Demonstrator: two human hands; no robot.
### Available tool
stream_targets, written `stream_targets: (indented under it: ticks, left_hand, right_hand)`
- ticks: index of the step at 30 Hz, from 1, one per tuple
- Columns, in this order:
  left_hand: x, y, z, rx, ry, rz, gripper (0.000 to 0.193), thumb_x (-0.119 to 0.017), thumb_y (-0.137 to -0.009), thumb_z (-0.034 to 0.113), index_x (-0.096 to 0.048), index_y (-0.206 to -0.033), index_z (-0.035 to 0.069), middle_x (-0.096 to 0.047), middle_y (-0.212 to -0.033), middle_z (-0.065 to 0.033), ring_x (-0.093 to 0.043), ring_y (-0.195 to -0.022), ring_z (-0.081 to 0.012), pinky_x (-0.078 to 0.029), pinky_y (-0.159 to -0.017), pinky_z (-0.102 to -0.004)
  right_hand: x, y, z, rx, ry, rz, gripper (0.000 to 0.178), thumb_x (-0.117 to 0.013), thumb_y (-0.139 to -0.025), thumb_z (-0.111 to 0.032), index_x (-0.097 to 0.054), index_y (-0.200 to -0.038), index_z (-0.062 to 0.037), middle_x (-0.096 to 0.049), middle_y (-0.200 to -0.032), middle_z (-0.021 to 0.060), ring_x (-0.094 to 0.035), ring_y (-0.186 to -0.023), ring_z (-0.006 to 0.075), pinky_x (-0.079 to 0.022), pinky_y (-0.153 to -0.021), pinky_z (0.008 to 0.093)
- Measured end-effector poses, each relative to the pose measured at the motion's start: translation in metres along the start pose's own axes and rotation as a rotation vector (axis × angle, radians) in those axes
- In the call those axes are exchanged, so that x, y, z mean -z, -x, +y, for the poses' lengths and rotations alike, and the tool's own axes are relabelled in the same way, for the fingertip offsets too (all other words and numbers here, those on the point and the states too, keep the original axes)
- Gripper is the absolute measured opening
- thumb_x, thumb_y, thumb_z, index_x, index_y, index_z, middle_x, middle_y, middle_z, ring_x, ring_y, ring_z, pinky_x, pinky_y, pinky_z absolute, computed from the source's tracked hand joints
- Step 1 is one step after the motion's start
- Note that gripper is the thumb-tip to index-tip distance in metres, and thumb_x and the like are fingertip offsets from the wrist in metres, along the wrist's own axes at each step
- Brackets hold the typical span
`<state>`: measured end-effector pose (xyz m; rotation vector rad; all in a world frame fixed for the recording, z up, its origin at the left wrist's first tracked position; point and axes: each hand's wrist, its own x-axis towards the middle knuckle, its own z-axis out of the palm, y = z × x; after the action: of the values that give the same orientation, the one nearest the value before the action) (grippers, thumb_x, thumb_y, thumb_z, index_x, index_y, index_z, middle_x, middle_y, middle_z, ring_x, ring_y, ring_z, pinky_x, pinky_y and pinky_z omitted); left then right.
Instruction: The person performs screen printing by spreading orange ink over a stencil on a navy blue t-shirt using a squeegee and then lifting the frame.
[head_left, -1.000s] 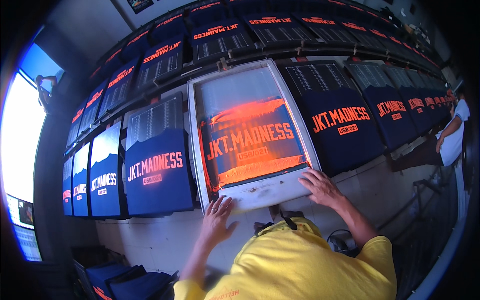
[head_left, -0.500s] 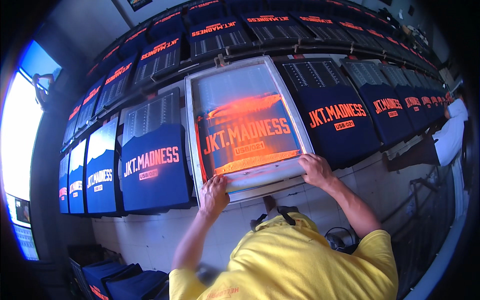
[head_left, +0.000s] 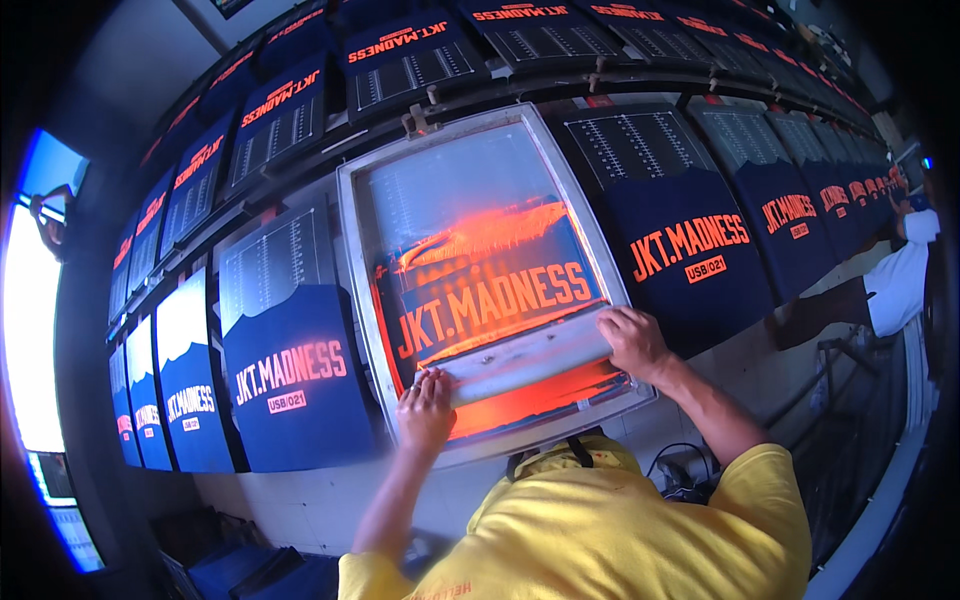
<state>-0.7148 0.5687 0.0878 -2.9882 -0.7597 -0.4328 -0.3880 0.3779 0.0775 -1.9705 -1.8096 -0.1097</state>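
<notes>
A framed printing screen (head_left: 352,230) lies over a dark blue garment panel, with orange lettering showing through its mesh. Both hands grip a long pale squeegee (head_left: 530,352) that lies across the near part of the screen. My left hand (head_left: 427,405) has its fingers wrapped over the squeegee's left end, while my right hand (head_left: 635,342) is closed on its right end. Bright orange ink (head_left: 540,402) covers the mesh on the near side of the squeegee. More ink (head_left: 485,235) is smeared across the middle of the mesh. The squeegee's lower edge is hidden.
To the right sits a blue panel with orange print (head_left: 690,240) on a dark board, and another printed panel (head_left: 290,370) lies to the left. Further rows of boards run behind a rail (head_left: 340,150). At the far right stands another person (head_left: 895,285). Dark crates (head_left: 240,570) are at lower left.
The squeegee has moved away from the screen's near edge, over the smaller line of print, with both hands still on it. Orange ink now shows on its near side. The view has shifted slightly.
</notes>
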Motion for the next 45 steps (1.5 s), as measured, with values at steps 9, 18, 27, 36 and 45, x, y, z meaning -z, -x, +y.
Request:
stream_targets:
  ticks: [9,18,27,36,45]
  left_hand:
    - [-0.024,-0.106,-0.049,0.104,0.03,-0.074,0.021,-0.061,-0.072,0.003,-0.062,-0.093,0.006,-0.069,-0.095,-0.0123,-0.069,-0.084,-0.0309,-0.056,-0.072,-0.041]
    - [-0.007,-0.147,-0.075,0.143,0.042,-0.215,0.019,-0.058,-0.075,0.004,-0.065,-0.093,0.007,-0.068,-0.087,-0.0129,-0.068,-0.083,-0.0344,-0.054,-0.071,-0.0469]
    - [0.036,-0.019,-0.031,0.114,0.091,-0.148,0.023,-0.061,-0.072,0.004,-0.063,-0.094,0.009,-0.067,-0.089,-0.0083,-0.069,-0.079,-0.0293,-0.056,-0.067,-0.0408]
    - [0.036,0.071,0.009,0.092,0.046,-0.092,0.033,-0.062,-0.07,0.002,-0.068,-0.102,0.004,-0.071,-0.104,-0.0104,-0.071,-0.092,-0.0254,-0.057,-0.075,-0.0362]
    - [0.007,0.021,-0.031,0.029,0.019,0.089,0.024,-0.068,-0.073,0.007,-0.068,-0.097,0.007,-0.073,-0.097,-0.0077,-0.072,-0.096,-0.0239,-0.057,-0.072,-0.034]
  right_hand:
    - [-0.036,-0.114,0.083,0.05,0.023,-0.086,0.022,-0.065,-0.066,0.0,-0.063,-0.088,-0.0048,-0.068,-0.09,0.0091,-0.067,-0.087,0.0275,-0.056,-0.075,0.0387]
    - [-0.025,-0.157,0.091,0.034,-0.004,-0.142,0.017,-0.064,-0.069,0.0,-0.064,-0.086,-0.0037,-0.068,-0.089,0.0134,-0.067,-0.09,0.0328,-0.054,-0.079,0.0429]
    - [0.005,-0.034,-0.007,0.03,-0.057,-0.075,0.019,-0.063,-0.07,-0.002,-0.06,-0.088,-0.0043,-0.063,-0.089,0.0104,-0.064,-0.088,0.0305,-0.055,-0.074,0.041]
    - [0.013,0.043,-0.06,0.004,-0.102,-0.059,0.023,-0.059,-0.067,0.002,-0.06,-0.089,-0.0027,-0.064,-0.093,0.0109,-0.065,-0.089,0.0288,-0.055,-0.074,0.0379]
    - [-0.014,-0.005,-0.037,0.025,0.006,-0.011,0.016,-0.059,-0.071,0.0,-0.063,-0.087,0.0,-0.066,-0.095,0.0112,-0.066,-0.092,0.0274,-0.055,-0.078,0.0366]
